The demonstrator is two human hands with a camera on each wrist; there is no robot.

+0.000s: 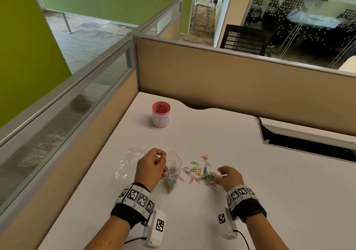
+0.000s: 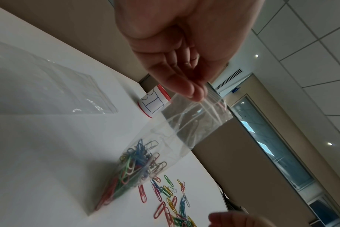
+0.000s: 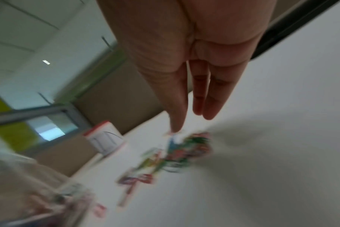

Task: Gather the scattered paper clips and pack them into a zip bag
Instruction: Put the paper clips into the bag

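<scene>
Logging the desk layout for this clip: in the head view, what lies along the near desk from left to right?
Empty zip bag → left hand → held bag with clips → loose clips → right hand.

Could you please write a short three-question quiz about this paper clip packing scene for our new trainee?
1. True or false: the zip bag pinched by the left hand already holds paper clips.
2. Where are the loose paper clips? A) in the pink-rimmed cup B) on the desk near the right hand C) on the floor
3. Fill in: a second, empty bag lies flat to the ___ of the left hand.

Key: 1 true; 2 B; 3 left.
</scene>
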